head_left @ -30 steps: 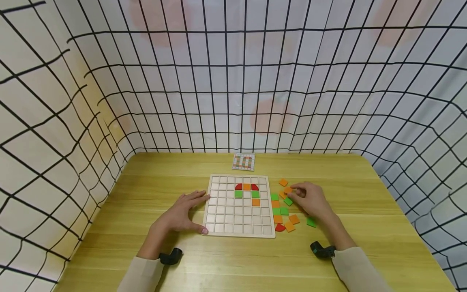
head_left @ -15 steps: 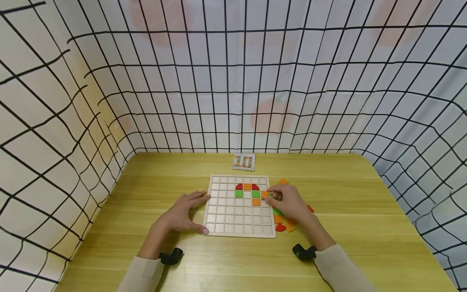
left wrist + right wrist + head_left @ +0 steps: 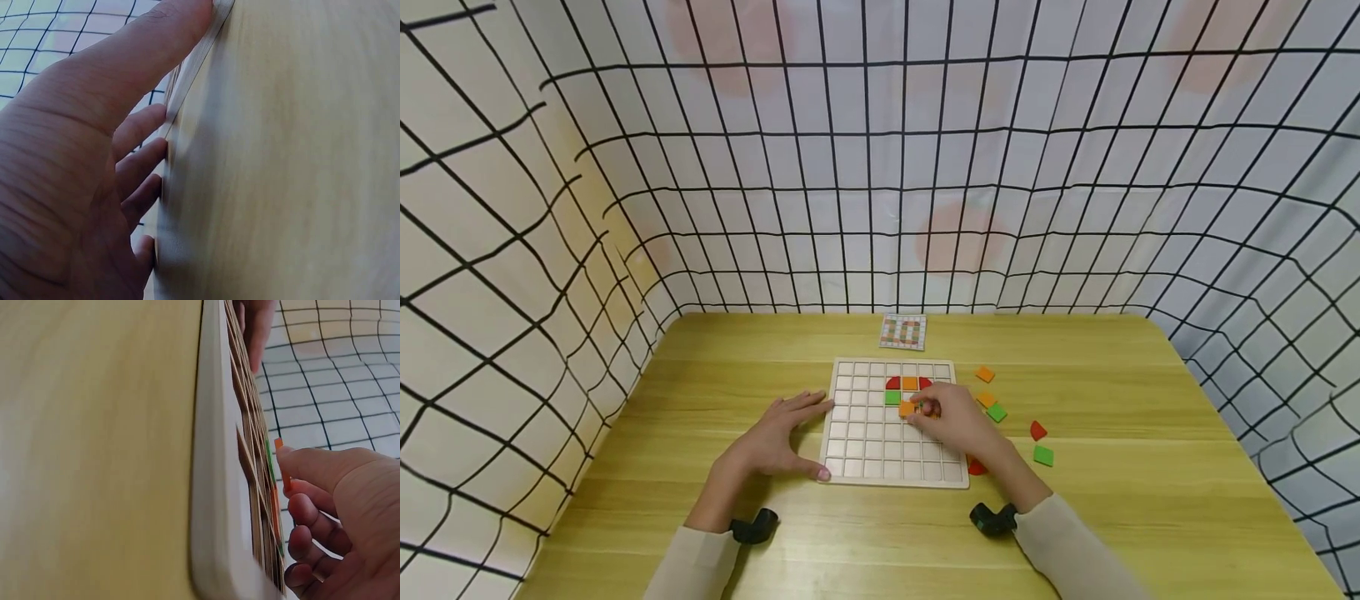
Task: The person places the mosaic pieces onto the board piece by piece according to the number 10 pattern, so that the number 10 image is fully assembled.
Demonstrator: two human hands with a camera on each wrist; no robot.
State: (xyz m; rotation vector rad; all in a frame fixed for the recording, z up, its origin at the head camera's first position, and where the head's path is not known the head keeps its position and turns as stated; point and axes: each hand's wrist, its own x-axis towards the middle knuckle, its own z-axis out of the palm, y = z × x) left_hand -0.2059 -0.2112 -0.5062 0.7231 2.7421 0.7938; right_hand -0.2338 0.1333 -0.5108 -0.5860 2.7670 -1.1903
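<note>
the right hand (image 3: 953,417) hides part of the grid board (image 3: 862,448).

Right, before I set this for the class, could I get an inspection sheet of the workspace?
Surface: wood-grain table.
Job's things: gridded board with red, orange and green tiles set in it, some cells hidden; patterned card beyond it.
Clutter: loose tiles scattered right of the board.
Hands: left hand spread at the board's left edge; right hand pinching an orange tile above the board; a black device on each wrist.
Cables: nothing seen.
Surroundings: white backdrop with black grid lines.
</note>
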